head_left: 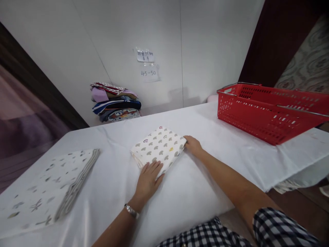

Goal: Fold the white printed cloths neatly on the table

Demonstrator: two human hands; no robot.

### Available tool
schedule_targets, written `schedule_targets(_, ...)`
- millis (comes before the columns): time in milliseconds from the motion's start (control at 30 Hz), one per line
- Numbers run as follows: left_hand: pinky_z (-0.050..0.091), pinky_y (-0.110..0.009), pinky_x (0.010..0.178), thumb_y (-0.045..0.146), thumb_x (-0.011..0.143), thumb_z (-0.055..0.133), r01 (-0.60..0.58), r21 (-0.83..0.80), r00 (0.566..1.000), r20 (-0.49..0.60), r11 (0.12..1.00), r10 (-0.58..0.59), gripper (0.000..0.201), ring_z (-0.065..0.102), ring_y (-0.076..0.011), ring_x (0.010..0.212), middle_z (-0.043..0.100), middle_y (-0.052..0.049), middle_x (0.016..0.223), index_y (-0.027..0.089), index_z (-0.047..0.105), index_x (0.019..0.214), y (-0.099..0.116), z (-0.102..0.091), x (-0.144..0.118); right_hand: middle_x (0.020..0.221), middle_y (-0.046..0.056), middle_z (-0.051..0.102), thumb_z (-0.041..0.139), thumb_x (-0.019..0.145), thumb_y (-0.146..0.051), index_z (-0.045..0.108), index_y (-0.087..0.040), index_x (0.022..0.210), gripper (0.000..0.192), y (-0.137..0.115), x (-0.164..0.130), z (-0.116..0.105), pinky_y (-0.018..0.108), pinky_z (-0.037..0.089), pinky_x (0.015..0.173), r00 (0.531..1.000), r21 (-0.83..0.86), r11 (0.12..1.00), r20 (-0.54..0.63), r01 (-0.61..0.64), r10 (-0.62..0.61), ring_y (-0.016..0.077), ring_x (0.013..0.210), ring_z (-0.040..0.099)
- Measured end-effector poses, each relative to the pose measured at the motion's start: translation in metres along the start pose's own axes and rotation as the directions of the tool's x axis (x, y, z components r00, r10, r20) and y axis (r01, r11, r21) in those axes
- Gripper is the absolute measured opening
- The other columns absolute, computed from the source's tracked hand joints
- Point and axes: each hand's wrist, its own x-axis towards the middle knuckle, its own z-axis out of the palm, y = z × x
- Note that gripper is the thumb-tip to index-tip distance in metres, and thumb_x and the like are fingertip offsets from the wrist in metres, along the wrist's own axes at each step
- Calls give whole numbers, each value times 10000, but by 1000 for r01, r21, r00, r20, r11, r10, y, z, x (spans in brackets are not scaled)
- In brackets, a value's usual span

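Lying near the middle of the white-covered table [205,192] is a folded patterned cloth [159,147], a small square packet printed with grey shapes and a few coloured ones. The left hand [148,178] rests flat on its near corner, fingers spread and extended, pressing down rather than gripping anything; a metal watch [132,211] sits on that wrist. The right hand [193,145] touches the cloth's right corner, its fingers curled against the edge; whether it pinches the fabric or only rests against it cannot be told from this view. Both forearms reach forward from the bottom of the view, and a black-and-white checked garment [272,230] shows at the lower right.

To the left, near the table's edge, lies a stack of flat folded cloths [48,188] with a sparse leaf-like print, well apart from the hands. At the far side, against the white wall, stands a pile of folded multicoloured fabrics [115,102]. On the wall above and to the right of it hang two paper notes [147,65], the lower reading "45-50". A red plastic basket [269,109] with metal handles sits on the table's far right corner.
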Motion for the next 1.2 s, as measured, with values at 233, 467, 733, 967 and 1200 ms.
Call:
schedule_targets(233,392,-481,1017,358,906,466,9,0,1000,-1,1000,-9,366,523,-252,1194,600,-64,1241,211,556,1229,-5,4,0,994,22,655,453,715,-92,635,-238,1029,392,24,4,-4,305,397,836,982,49,982,34,184,-186,194,939,567)
schedule_targets(467,383,-489,1028,359,906,471,12,-32,1000,-6,999,-12,377,518,-248,1201,596,-66,1247,211,545,1244,-2,1,0,985,37,634,439,681,-70,625,-224,1069,456,32,5,6,313,421,830,978,129,969,-1,209,-211,202,938,562)
schedule_targets(733,390,-487,1022,322,916,446,41,-73,999,-2,996,-42,343,523,-241,1194,598,-57,1247,219,562,1222,0,-2,2,1006,22,637,426,698,-64,621,-255,1092,479,35,4,5,321,436,849,973,185,956,-12,227,-229,193,960,569)
schedule_targets(967,337,-461,1074,314,925,425,99,-113,995,17,989,-98,332,507,-209,1212,591,-64,1258,219,557,1214,9,-5,2,1077,25,647,466,738,-150,624,-259,1108,417,44,5,12,354,441,887,975,252,942,-35,222,-220,205,999,580)
schedule_targets(1200,301,-463,1090,323,928,408,144,-166,989,46,976,-138,320,486,-204,1232,583,-50,1268,232,546,1203,14,-7,1,1125,60,646,535,721,-298,615,-215,1131,426,53,-1,16,409,484,874,996,397,914,-69,83,-61,229,992,608)
